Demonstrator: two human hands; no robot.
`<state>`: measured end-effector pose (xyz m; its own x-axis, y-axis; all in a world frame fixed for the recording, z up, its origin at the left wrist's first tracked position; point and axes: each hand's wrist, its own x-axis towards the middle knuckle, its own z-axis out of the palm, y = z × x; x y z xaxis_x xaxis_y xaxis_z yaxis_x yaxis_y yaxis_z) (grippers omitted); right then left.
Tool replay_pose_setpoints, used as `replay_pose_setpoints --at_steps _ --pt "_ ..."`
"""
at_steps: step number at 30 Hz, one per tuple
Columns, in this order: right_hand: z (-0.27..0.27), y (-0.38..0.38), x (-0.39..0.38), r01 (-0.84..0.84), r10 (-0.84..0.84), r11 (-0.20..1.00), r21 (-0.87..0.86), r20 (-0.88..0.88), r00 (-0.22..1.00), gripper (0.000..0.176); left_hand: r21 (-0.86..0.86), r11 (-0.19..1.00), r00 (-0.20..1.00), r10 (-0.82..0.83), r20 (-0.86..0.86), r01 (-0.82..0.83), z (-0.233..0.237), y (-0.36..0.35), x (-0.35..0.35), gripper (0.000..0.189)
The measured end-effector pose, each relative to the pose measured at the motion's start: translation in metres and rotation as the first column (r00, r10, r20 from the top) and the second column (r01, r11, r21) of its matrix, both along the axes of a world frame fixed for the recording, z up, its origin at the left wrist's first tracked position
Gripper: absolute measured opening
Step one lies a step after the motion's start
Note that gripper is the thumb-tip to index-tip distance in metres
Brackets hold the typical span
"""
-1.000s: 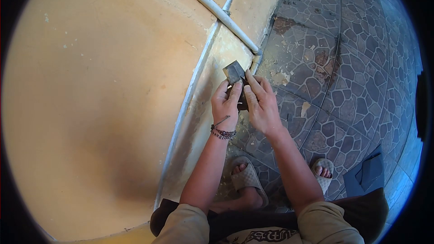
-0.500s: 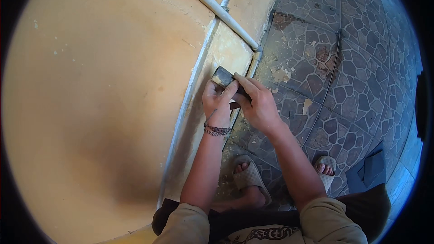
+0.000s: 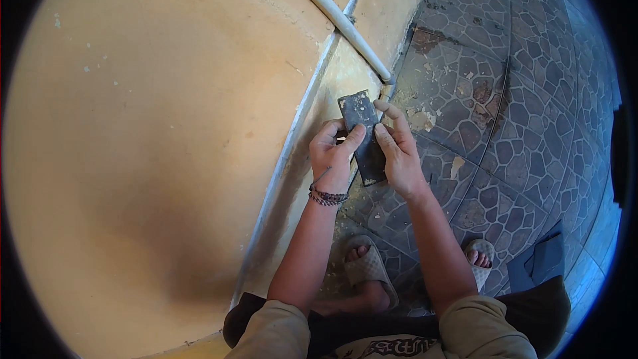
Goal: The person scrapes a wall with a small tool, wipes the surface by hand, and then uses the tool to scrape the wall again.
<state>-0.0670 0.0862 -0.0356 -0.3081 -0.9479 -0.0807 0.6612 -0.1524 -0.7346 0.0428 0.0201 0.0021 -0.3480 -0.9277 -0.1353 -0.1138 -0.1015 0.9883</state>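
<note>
Between my hands is a dark grey strip of sandpaper (image 3: pixel 366 143), opened out lengthwise, with pale yellowish dust and flakes on its upper end. My left hand (image 3: pixel 331 154) grips its left edge, thumb on the face and fingers behind. From the right side my right hand (image 3: pixel 403 156) pinches the edge with the thumb on the face; its index finger sticks up past the edge. The strip is held in front of the lower wall ledge (image 3: pixel 345 70), whose surface is patchy and pale.
A yellow wall (image 3: pixel 159 106) fills the left. A pale pipe (image 3: pixel 332 16) slants down to the floor. Paint flakes (image 3: pixel 421 119) lie on the stone-patterned floor (image 3: pixel 525 113). Dark sheets (image 3: pixel 541 259) lie at lower right, near my sandalled foot (image 3: pixel 479 254).
The sandpaper was folded into a short, compact shape; now it is spread out as a long strip. My right hand has shifted to its right edge, and the view has moved slightly.
</note>
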Motion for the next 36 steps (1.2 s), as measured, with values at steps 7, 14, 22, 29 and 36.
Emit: replay_pose_setpoints --at_steps 7,14,22,29,36 --pt "-0.003 -0.006 0.004 0.012 -0.014 0.999 -0.048 -0.025 1.000 0.047 0.169 0.985 0.994 0.059 -0.091 -0.043 0.005 0.004 0.001 0.025" --pt "-0.011 -0.048 0.024 0.176 -0.212 0.969 0.175 0.222 0.952 0.048 -0.584 0.562 0.633 0.134 0.763 0.585 0.052 0.011 0.039 0.033" --pt "0.002 -0.112 0.052 0.493 -0.482 0.847 0.198 -0.105 0.870 0.052 -0.364 0.323 0.336 0.138 0.931 0.874 0.042 0.006 0.101 0.054" --pt "0.015 -0.103 0.063 0.602 -0.488 0.773 0.200 -0.418 0.766 0.052 -0.476 0.373 0.523 -0.030 0.852 0.797 0.044 0.007 0.111 0.067" --pt "0.030 -0.108 0.063 0.584 -0.444 0.766 0.269 -0.435 0.783 0.051 -0.439 0.435 0.542 -0.142 0.829 0.786 0.051 0.010 0.112 0.065"
